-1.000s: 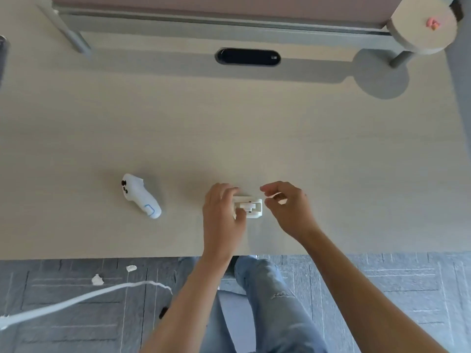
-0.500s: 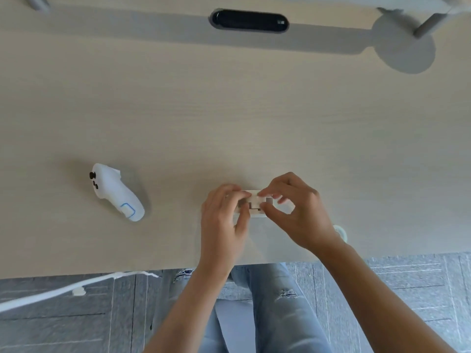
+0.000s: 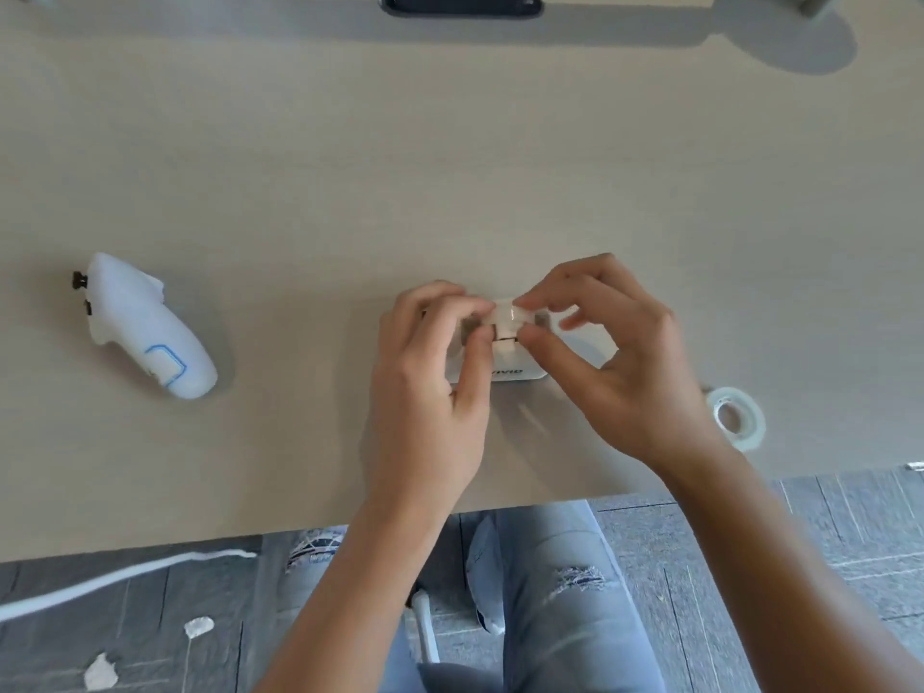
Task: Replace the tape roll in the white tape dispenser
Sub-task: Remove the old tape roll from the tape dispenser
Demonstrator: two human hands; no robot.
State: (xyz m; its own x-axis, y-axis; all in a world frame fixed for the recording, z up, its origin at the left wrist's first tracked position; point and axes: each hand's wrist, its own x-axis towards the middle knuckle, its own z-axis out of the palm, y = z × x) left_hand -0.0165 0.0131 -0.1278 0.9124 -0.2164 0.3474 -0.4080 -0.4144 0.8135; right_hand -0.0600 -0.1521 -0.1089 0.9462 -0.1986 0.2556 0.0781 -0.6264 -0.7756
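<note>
The white tape dispenser (image 3: 510, 373) sits on the light wooden table (image 3: 450, 167) near its front edge, mostly covered by my hands. My left hand (image 3: 435, 387) grips its left side with thumb and fingertips. My right hand (image 3: 605, 352) pinches a small translucent tape roll (image 3: 510, 315) at the dispenser's top, thumb in front and forefinger behind. A second clear tape roll (image 3: 735, 417) lies flat on the table to the right of my right wrist.
A white handheld controller (image 3: 145, 327) lies on the table at the left. A dark oval grommet (image 3: 460, 2) is set in the table's far side. Below the table edge are my knees in jeans, a white cable (image 3: 125, 575) and grey floor.
The view has tilted down and closer. My right hand has closed in on the dispenser's top and now pinches the small roll there. The spare roll on the right has come into view.
</note>
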